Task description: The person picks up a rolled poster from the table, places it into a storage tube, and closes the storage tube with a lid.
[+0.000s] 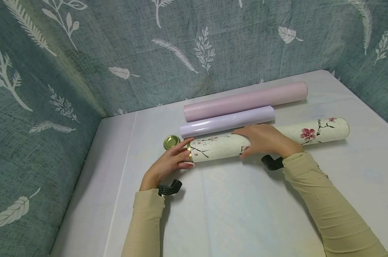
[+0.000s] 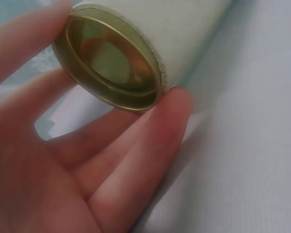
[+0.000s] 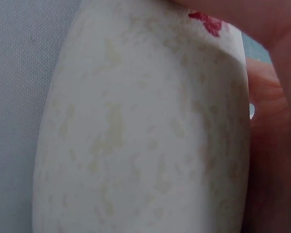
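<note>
A long cream tube with a cherry-blossom print [image 1: 324,130] lies across the white table, sloping slightly up to the right. Its left end carries a gold metal cap [image 2: 111,60], with a recessed, shiny face in the left wrist view. My left hand [image 1: 165,164] holds that capped end, thumb and fingertips spread around the rim. Over the tube's middle, my right hand [image 1: 264,139] grips from above, thumb on the near side. The right wrist view shows the tube's mottled surface [image 3: 136,121] close up. A loose round gold cap [image 1: 172,142] lies just beyond my left hand.
Behind the printed tube lies a glossy lavender roll [image 1: 227,121], and behind that a longer pink roll [image 1: 245,101]. Leaf-patterned green fabric [image 1: 181,46] hangs along the back and sides of the table [image 1: 232,210].
</note>
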`<state>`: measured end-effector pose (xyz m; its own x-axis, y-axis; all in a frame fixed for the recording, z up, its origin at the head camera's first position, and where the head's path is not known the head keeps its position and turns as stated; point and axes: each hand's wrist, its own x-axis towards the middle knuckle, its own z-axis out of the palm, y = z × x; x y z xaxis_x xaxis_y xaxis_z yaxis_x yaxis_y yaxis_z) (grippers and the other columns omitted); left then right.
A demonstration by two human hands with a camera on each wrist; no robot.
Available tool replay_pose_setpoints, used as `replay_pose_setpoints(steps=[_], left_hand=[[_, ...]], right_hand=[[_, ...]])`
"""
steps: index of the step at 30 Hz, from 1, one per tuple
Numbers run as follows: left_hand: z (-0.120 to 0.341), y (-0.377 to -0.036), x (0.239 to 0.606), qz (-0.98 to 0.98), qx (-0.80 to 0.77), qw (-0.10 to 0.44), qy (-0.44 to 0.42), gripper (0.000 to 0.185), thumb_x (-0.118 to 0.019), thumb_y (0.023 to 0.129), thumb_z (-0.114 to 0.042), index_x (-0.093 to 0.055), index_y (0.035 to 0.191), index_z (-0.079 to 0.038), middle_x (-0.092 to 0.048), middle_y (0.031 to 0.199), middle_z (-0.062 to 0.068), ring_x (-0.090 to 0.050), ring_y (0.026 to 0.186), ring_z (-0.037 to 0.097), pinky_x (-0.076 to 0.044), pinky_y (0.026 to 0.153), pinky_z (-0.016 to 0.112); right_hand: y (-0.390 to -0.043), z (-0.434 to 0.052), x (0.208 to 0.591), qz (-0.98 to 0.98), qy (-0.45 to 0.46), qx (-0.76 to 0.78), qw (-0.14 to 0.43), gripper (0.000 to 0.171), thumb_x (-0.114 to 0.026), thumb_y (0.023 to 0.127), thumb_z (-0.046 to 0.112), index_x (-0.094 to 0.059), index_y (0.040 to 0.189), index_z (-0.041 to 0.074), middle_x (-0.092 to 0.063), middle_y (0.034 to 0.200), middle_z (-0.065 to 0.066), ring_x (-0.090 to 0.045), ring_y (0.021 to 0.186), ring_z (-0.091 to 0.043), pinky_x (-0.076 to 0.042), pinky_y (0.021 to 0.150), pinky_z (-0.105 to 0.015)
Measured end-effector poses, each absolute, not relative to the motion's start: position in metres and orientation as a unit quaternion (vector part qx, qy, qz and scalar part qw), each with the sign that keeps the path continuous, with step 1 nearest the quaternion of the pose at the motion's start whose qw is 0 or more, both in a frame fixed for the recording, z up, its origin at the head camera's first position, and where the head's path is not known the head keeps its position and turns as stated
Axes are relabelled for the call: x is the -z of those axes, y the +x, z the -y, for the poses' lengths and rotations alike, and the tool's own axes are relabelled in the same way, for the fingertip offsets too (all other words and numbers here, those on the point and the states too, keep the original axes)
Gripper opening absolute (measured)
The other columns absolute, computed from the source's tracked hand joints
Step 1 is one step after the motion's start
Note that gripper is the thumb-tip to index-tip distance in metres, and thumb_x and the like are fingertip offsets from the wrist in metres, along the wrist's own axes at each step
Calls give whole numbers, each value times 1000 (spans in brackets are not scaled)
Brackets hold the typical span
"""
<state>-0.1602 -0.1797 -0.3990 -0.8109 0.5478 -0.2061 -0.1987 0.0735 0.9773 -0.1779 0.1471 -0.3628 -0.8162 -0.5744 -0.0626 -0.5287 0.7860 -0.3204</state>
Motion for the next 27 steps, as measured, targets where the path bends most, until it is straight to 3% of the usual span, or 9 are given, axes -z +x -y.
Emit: replay_pose_setpoints(steps=[13, 27], left_hand=[[176, -156, 387, -692, -659, 273, 116, 55, -56, 89, -16, -33, 139, -18, -43, 127, 17, -59, 92, 22, -47, 81, 44], [174, -155, 383, -697, -656, 272, 94, 55, -59, 87, -15, -37, 137, -19, -44, 127, 16, -58, 92, 23, -47, 80, 42]], right_hand=[[-178, -147, 364, -939, -301, 153, 71, 81, -76, 60, 50, -47, 129, 20, -55, 120, -5, -49, 110, -24, -39, 87, -45], [-178, -146, 364, -938, -300, 161, 69, 80, -77, 60, 47, -47, 130, 20, -57, 116, -4, -51, 107, -22, -39, 87, -43]])
